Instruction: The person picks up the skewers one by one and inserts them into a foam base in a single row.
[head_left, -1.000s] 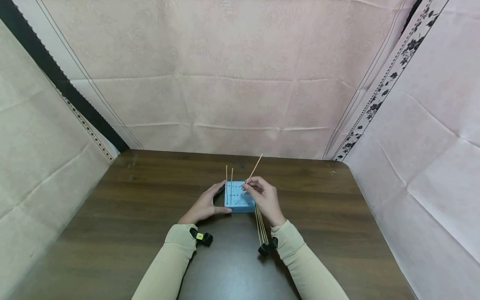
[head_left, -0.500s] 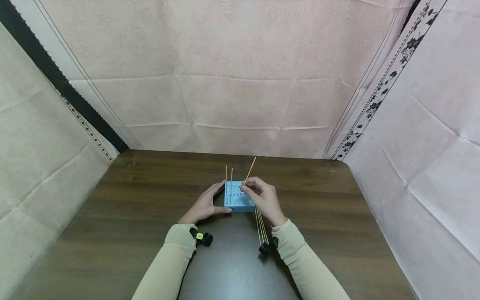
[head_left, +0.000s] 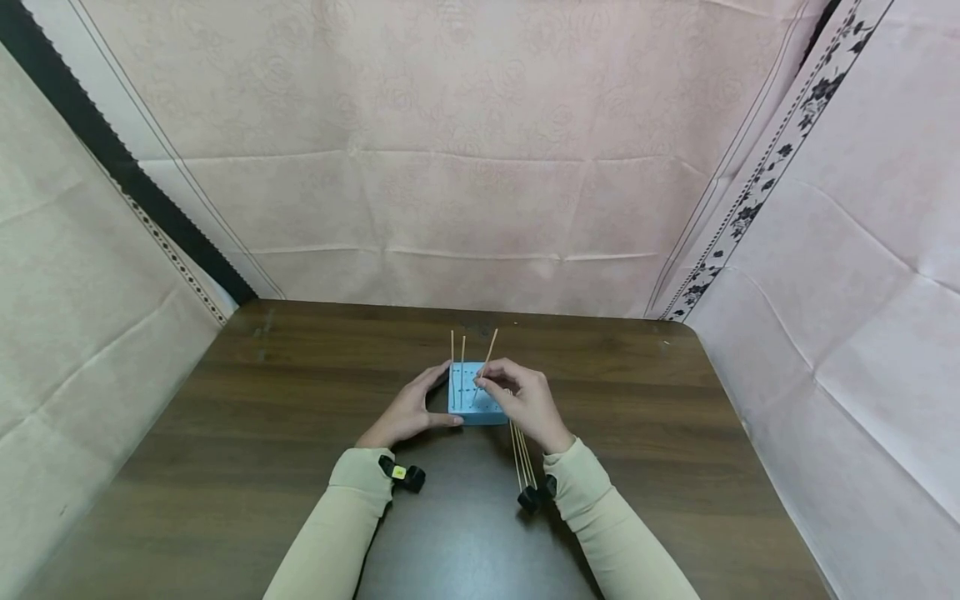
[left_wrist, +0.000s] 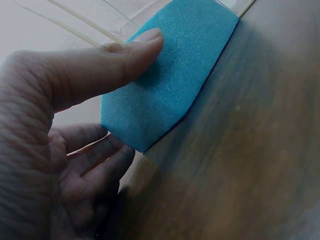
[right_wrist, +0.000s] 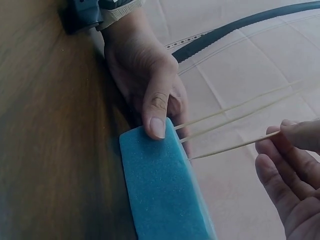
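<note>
A light blue foam block (head_left: 483, 418), its top dotted with small holes, sits on the table. My left hand (head_left: 405, 414) grips its left end, the thumb on the front face and the fingers round the far side, as the left wrist view shows the block (left_wrist: 195, 55) from close up. Two thin wooden skewers (head_left: 463, 354) stand upright near the block's left edge. Between thumb and fingertips, my right hand (head_left: 528, 400) pinches a third skewer (right_wrist: 235, 147). It leans slightly right, and its lower tip meets the top of the block beside the standing pair.
Several loose skewers (head_left: 522, 458) lie on the brown wooden table (head_left: 262, 467), just right of the block and partly under the right wrist. Pale cloth (head_left: 465, 200) hangs behind the table and along both sides. A black camera (head_left: 409, 477) is strapped to the left wrist.
My right hand has shifted left over the block with its skewer, which is now more upright and lower, closer to the standing pair. The left hand and block have stayed put.
</note>
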